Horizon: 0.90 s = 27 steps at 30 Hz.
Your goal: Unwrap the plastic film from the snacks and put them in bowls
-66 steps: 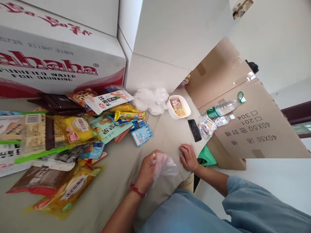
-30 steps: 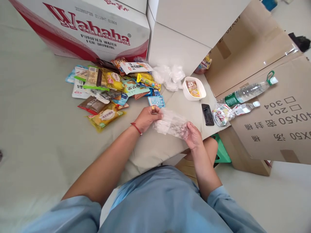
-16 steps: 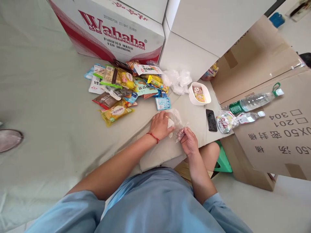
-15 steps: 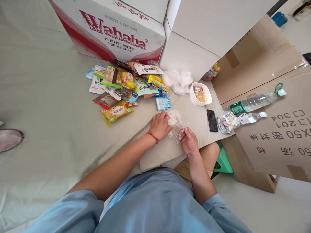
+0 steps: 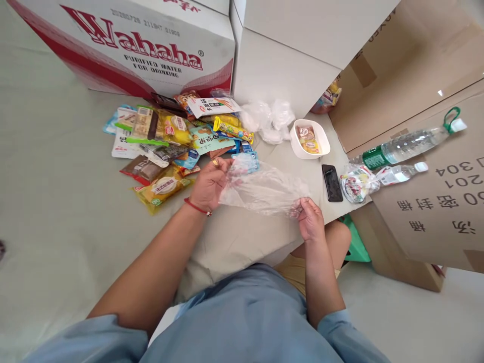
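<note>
A clear plastic bag (image 5: 264, 189) is stretched out between my two hands, above the cloth-covered surface. My left hand (image 5: 212, 184), with a red string on its wrist, is closed on the bag's left end. At the other end my right hand (image 5: 310, 218) pinches the gathered plastic between thumb and fingers. Through the film shows a small blue packet (image 5: 245, 162). Just beyond my left hand lies a heap of packaged snacks, with a yellow snack packet (image 5: 164, 187) nearest to it.
Behind the snacks stands a Wahaha carton (image 5: 151, 50). Crumpled plastic bags (image 5: 270, 121) lie beside a white bowl (image 5: 324, 141) with snack packets in it. To the right are a phone (image 5: 332, 183), a large water bottle (image 5: 408, 146), a smaller bottle (image 5: 403, 174) and cardboard (image 5: 434, 201).
My hands have moved apart, the left one up and leftward. The plastic, bunched up before, is now spread between them. The camera view has shifted slightly.
</note>
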Each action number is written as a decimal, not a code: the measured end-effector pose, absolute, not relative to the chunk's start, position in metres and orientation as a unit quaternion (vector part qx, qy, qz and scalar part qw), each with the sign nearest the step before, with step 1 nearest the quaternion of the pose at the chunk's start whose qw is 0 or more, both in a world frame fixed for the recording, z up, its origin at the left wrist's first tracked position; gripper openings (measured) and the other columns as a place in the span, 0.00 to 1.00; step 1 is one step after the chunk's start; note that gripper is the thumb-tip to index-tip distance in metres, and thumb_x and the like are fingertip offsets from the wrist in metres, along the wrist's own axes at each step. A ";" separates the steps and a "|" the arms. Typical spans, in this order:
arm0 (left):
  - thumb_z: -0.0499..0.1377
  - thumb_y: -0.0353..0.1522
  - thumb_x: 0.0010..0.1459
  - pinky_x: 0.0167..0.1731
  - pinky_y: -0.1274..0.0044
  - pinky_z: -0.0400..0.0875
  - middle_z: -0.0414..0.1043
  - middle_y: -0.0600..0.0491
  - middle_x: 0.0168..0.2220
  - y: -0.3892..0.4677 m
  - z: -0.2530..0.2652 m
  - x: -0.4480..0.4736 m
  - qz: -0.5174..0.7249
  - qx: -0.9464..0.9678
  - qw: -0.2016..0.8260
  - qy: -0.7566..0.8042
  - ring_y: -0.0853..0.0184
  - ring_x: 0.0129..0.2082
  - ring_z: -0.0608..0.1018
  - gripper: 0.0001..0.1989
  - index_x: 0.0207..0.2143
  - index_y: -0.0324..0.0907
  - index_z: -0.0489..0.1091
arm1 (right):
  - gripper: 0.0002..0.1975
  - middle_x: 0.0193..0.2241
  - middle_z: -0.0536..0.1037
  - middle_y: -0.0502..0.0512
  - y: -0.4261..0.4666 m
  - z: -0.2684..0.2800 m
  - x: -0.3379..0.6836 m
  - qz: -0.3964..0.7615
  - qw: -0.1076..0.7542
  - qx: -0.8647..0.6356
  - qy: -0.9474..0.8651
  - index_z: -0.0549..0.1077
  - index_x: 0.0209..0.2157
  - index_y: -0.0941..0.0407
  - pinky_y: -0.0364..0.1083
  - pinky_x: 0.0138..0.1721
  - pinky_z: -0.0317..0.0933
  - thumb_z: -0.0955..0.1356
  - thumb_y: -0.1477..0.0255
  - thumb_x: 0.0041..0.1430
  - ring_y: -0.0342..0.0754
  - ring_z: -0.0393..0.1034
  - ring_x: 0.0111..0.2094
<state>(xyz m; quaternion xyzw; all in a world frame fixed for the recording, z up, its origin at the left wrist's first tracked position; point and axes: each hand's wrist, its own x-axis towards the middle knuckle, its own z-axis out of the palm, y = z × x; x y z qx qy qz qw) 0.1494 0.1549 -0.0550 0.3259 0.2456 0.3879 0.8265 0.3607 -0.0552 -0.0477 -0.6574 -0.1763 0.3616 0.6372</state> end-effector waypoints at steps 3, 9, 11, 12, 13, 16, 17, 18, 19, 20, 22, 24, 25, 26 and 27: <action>0.67 0.29 0.41 0.25 0.79 0.71 0.76 0.53 0.46 0.154 -0.049 0.146 0.349 0.342 0.821 0.294 0.69 0.32 0.77 0.17 0.35 0.44 0.69 | 0.22 0.28 0.74 0.49 -0.059 -0.049 0.362 0.389 0.589 -0.685 -0.181 0.74 0.28 0.54 0.42 0.28 0.66 0.78 0.51 0.49 0.43 0.68 0.29; 0.73 0.46 0.45 0.18 0.83 0.51 0.80 0.52 0.34 0.156 -0.044 0.140 0.176 0.502 0.775 0.341 0.76 0.20 0.63 0.26 0.43 0.42 0.74 | 0.22 0.27 0.75 0.49 -0.068 -0.045 0.372 0.382 0.557 -0.710 -0.198 0.76 0.27 0.54 0.43 0.30 0.68 0.78 0.49 0.48 0.45 0.70 0.30; 0.75 0.46 0.42 0.20 0.82 0.52 0.75 0.55 0.25 0.158 -0.046 0.137 0.127 0.540 0.769 0.317 0.75 0.20 0.65 0.26 0.39 0.41 0.76 | 0.22 0.26 0.75 0.49 -0.068 -0.041 0.382 0.377 0.555 -0.714 -0.200 0.76 0.28 0.54 0.43 0.29 0.67 0.78 0.50 0.48 0.44 0.69 0.28; 0.75 0.46 0.41 0.21 0.82 0.53 0.72 0.57 0.23 0.160 -0.048 0.136 0.119 0.553 0.764 0.310 0.74 0.21 0.66 0.25 0.36 0.41 0.76 | 0.22 0.25 0.75 0.48 -0.068 -0.038 0.388 0.374 0.552 -0.717 -0.202 0.75 0.28 0.54 0.42 0.28 0.66 0.78 0.50 0.48 0.43 0.69 0.26; 0.75 0.46 0.41 0.22 0.81 0.55 0.69 0.58 0.21 0.161 -0.049 0.134 0.116 0.565 0.758 0.304 0.74 0.22 0.66 0.24 0.35 0.41 0.76 | 0.21 0.25 0.74 0.48 -0.065 -0.035 0.396 0.370 0.548 -0.721 -0.207 0.75 0.28 0.53 0.42 0.27 0.65 0.79 0.51 0.47 0.43 0.68 0.25; 0.73 0.46 0.43 0.27 0.79 0.60 0.71 0.57 0.24 0.166 -0.050 0.128 0.106 0.604 0.738 0.281 0.72 0.25 0.70 0.21 0.33 0.41 0.78 | 0.19 0.25 0.75 0.48 -0.048 -0.026 0.421 0.360 0.516 -0.735 -0.251 0.76 0.28 0.53 0.41 0.26 0.63 0.79 0.53 0.48 0.42 0.66 0.25; 0.72 0.47 0.45 0.28 0.79 0.62 0.72 0.57 0.25 0.168 -0.050 0.125 0.099 0.617 0.732 0.272 0.71 0.27 0.71 0.20 0.32 0.41 0.78 | 0.19 0.26 0.75 0.48 -0.038 -0.022 0.430 0.355 0.502 -0.740 -0.273 0.76 0.28 0.53 0.41 0.26 0.63 0.79 0.54 0.48 0.41 0.66 0.25; 0.71 0.47 0.46 0.29 0.79 0.62 0.72 0.57 0.26 0.170 -0.048 0.123 0.089 0.627 0.728 0.264 0.71 0.27 0.71 0.19 0.31 0.41 0.78 | 0.18 0.26 0.75 0.48 -0.026 -0.020 0.438 0.347 0.490 -0.743 -0.295 0.76 0.29 0.53 0.41 0.27 0.63 0.79 0.55 0.48 0.41 0.66 0.26; 0.70 0.46 0.47 0.28 0.79 0.61 0.72 0.57 0.25 0.172 -0.047 0.120 0.075 0.634 0.726 0.255 0.72 0.26 0.70 0.18 0.31 0.41 0.77 | 0.17 0.26 0.75 0.48 -0.014 -0.017 0.446 0.334 0.482 -0.746 -0.315 0.75 0.28 0.53 0.41 0.27 0.63 0.78 0.55 0.49 0.42 0.66 0.26; 0.69 0.46 0.48 0.27 0.79 0.59 0.71 0.58 0.24 0.174 -0.045 0.118 0.061 0.637 0.728 0.246 0.73 0.25 0.68 0.18 0.30 0.40 0.77 | 0.17 0.26 0.74 0.48 -0.001 -0.016 0.453 0.318 0.474 -0.751 -0.332 0.75 0.28 0.54 0.41 0.28 0.64 0.77 0.55 0.50 0.42 0.66 0.27; 0.68 0.46 0.49 0.23 0.80 0.55 0.68 0.59 0.23 0.176 -0.041 0.114 0.033 0.632 0.739 0.230 0.75 0.22 0.64 0.17 0.29 0.40 0.75 | 0.16 0.26 0.73 0.48 0.023 -0.013 0.461 0.265 0.455 -0.770 -0.360 0.74 0.30 0.54 0.43 0.30 0.65 0.75 0.55 0.53 0.42 0.67 0.28; 0.68 0.44 0.49 0.21 0.81 0.53 0.69 0.58 0.22 0.177 -0.040 0.112 0.026 0.613 0.756 0.229 0.76 0.20 0.61 0.16 0.27 0.40 0.73 | 0.15 0.31 0.74 0.50 0.038 -0.010 0.457 0.157 0.427 -0.800 -0.392 0.75 0.33 0.54 0.46 0.34 0.68 0.74 0.57 0.54 0.44 0.69 0.31; 0.69 0.44 0.49 0.20 0.81 0.53 0.70 0.58 0.23 0.177 -0.041 0.112 0.033 0.601 0.763 0.236 0.76 0.19 0.61 0.16 0.26 0.41 0.72 | 0.15 0.35 0.75 0.52 0.041 -0.007 0.449 0.087 0.414 -0.809 -0.408 0.75 0.36 0.54 0.47 0.36 0.68 0.73 0.58 0.55 0.45 0.69 0.33; 0.70 0.43 0.49 0.19 0.81 0.53 0.71 0.57 0.23 0.177 -0.042 0.113 0.041 0.591 0.768 0.245 0.76 0.18 0.61 0.16 0.25 0.41 0.72 | 0.14 0.38 0.75 0.54 0.041 -0.005 0.436 0.022 0.409 -0.811 -0.419 0.76 0.38 0.55 0.48 0.38 0.68 0.73 0.59 0.57 0.46 0.70 0.35; 0.70 0.42 0.48 0.18 0.81 0.54 0.73 0.56 0.23 0.176 -0.044 0.114 0.047 0.581 0.772 0.252 0.76 0.17 0.62 0.15 0.25 0.42 0.71 | 0.14 0.39 0.74 0.54 0.039 -0.003 0.418 -0.024 0.411 -0.805 -0.427 0.76 0.41 0.54 0.48 0.38 0.68 0.71 0.60 0.60 0.46 0.70 0.35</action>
